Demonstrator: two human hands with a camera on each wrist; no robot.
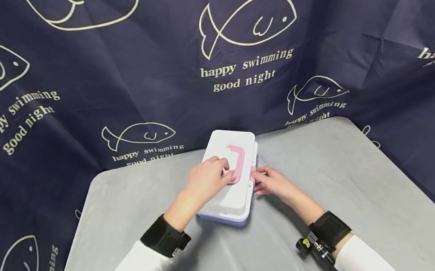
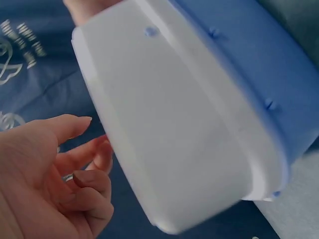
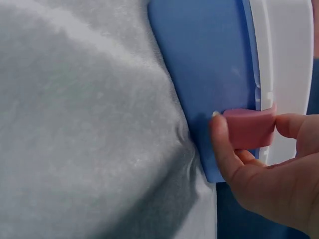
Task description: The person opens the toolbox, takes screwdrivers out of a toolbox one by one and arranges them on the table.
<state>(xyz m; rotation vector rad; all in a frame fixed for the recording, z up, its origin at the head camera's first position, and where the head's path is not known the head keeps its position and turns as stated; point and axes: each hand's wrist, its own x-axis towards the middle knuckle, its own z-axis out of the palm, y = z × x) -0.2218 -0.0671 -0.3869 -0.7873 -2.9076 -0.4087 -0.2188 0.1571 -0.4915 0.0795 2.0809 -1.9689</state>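
Observation:
A box with a white lid (image 1: pixel 220 149) and a blue-violet base (image 1: pixel 223 218) stands on the table, its long side running away from me. On the lid lies a pink handle (image 1: pixel 241 162). My left hand (image 1: pixel 207 180) is over the lid beside the handle, fingers loosely bent. In the left wrist view the thumb stands apart from the fingers (image 2: pixel 94 184), and no handle shows between them. At the box's right side my right hand (image 1: pixel 273 183) pinches a pink latch (image 3: pixel 249 128) between thumb and fingers. The latch lies across the seam of lid and base.
A grey cloth-covered table (image 1: pixel 144 191) surrounds the box. Behind it hangs a dark blue curtain (image 1: pixel 175 90) with fish drawings and lettering. Black bands with small devices sit on both wrists, including the right wristband (image 1: pixel 330 230).

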